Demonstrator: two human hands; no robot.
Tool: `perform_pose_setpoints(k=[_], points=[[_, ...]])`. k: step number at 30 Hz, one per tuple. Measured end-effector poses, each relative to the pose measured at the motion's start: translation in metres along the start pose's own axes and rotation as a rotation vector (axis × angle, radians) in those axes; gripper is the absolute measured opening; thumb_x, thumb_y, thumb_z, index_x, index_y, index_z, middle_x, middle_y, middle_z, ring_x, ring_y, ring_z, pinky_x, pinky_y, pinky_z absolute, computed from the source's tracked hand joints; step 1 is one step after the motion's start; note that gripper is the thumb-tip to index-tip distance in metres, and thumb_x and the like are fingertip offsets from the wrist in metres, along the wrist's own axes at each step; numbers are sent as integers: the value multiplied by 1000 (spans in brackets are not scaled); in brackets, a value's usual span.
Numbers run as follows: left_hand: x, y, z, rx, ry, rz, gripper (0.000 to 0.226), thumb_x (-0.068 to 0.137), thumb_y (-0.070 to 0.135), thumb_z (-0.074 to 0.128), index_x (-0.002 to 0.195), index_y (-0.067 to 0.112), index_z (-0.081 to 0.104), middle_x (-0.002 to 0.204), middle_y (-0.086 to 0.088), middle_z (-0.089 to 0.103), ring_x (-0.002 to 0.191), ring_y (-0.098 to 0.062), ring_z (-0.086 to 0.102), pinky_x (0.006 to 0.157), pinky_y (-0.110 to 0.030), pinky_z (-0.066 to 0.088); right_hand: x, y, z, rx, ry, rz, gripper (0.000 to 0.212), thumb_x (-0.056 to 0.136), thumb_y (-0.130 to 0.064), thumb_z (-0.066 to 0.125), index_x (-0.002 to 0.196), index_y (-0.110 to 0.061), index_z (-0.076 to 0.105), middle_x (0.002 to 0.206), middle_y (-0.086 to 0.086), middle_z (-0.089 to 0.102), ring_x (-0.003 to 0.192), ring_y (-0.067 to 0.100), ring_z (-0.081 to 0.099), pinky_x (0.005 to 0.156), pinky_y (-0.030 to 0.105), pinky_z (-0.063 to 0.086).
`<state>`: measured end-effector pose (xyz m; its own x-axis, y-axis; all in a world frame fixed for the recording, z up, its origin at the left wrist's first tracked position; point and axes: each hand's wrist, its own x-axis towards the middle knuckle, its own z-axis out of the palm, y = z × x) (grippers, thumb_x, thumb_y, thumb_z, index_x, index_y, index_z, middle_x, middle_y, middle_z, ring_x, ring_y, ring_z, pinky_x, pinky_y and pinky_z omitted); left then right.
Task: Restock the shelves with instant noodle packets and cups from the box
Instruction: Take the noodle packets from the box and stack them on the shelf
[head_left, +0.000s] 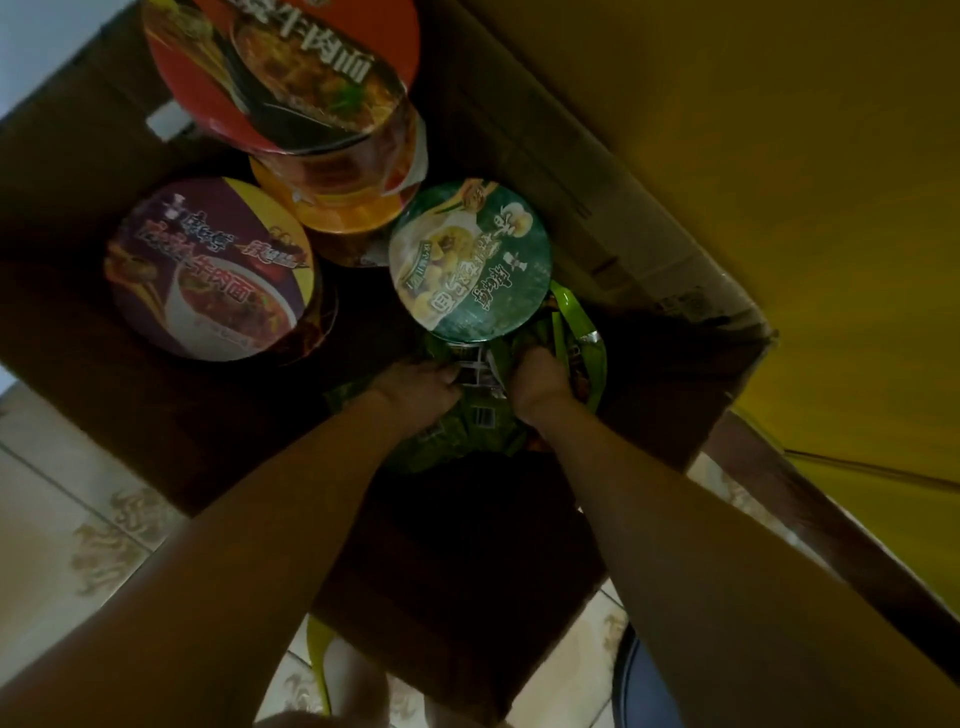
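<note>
I look straight down into an open cardboard box (93, 395). Both arms reach to its bottom. My left hand (418, 387) and my right hand (540, 387) grip a bunch of green noodle packets (467, 431) from either side. A green-lidded noodle cup (470, 260) stands just beyond the hands, touching the packets. A purple-lidded cup (208, 267) stands at the left. A red-lidded cup (280, 67) sits on top of an orange cup (337, 208) at the back.
The box's right flap (649, 171) stands up beside a yellow surface (831, 208). Pale patterned floor tiles (67, 525) show at the lower left. A blue object (649, 686) lies at the bottom edge. The box interior is dark.
</note>
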<state>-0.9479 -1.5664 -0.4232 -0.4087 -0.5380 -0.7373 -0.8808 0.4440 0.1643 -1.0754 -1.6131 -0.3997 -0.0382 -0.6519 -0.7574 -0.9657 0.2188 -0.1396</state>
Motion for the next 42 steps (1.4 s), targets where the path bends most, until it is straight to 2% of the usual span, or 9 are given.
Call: perform_pose_setpoints(k=[4, 7, 13, 18, 23, 29, 32, 40, 42], points=[[8, 0, 4, -13, 49, -4, 49, 96, 9, 38, 143, 10, 24, 152, -11, 21, 138, -30, 23, 107, -45, 28, 4, -2, 7, 32, -24, -2, 31, 97, -6, 41, 124, 5, 49, 130, 21, 52, 121, 32, 49, 94, 32, 40], [8, 0, 2, 43, 92, -1, 42, 97, 10, 35, 139, 9, 33, 147, -15, 27, 133, -32, 27, 102, -44, 33, 6, -3, 12, 12, 13, -2, 24, 94, -6, 50, 113, 8, 56, 122, 22, 58, 114, 33, 55, 87, 34, 46], [-2, -3, -1, 29, 93, -98, 35, 94, 10, 40, 128, 11, 50, 139, -16, 36, 130, -33, 32, 99, -42, 37, -3, -1, 19, -2, 28, 12, 22, 92, -9, 54, 110, 1, 60, 120, 20, 60, 112, 34, 57, 85, 35, 49], [-14, -1, -7, 54, 71, -123, 34, 94, 12, 43, 126, 15, 53, 138, -12, 42, 132, -31, 31, 106, -44, 28, -21, -4, 18, 16, 23, 24, 23, 93, -14, 52, 109, 1, 61, 119, 21, 60, 111, 35, 57, 84, 36, 47], [-56, 2, -14, -118, -3, -182, 30, 96, 8, 37, 120, 12, 55, 121, -11, 57, 112, -28, 55, 88, -37, 44, -53, -6, 0, 118, 27, -4, 30, 91, -17, 54, 115, 2, 57, 120, 24, 60, 111, 35, 57, 85, 34, 47], [-110, 19, -47, -91, 149, -194, 33, 89, 6, 49, 121, 15, 50, 121, -7, 57, 115, -27, 53, 104, -41, 31, -107, -9, -31, 93, 66, -35, 29, 92, -10, 49, 120, -2, 52, 119, 22, 59, 113, 38, 55, 87, 37, 46], [-141, 27, -73, -131, 215, -225, 37, 86, 7, 55, 122, 15, 49, 122, -8, 56, 116, -28, 51, 106, -42, 31, -137, -17, -52, 67, 85, -71, 27, 92, -10, 47, 118, -4, 51, 117, 22, 60, 112, 38, 54, 88, 38, 45], [-254, 49, -152, -268, 424, -430, 26, 91, 7, 47, 114, 16, 52, 111, -5, 60, 107, -26, 56, 91, -36, 42, -230, -43, -141, 52, 73, -209, 8, 91, -14, 52, 92, -9, 46, 100, 19, 61, 100, 37, 57, 72, 37, 40], [-292, 52, -174, -273, 504, -455, 19, 78, 9, 67, 95, 16, 62, 89, -5, 65, 85, -26, 64, 72, -33, 50, -255, -52, -169, 59, 72, -265, 11, 92, -15, 53, 90, -10, 44, 78, 8, 54, 84, 33, 55, 64, 33, 36]])
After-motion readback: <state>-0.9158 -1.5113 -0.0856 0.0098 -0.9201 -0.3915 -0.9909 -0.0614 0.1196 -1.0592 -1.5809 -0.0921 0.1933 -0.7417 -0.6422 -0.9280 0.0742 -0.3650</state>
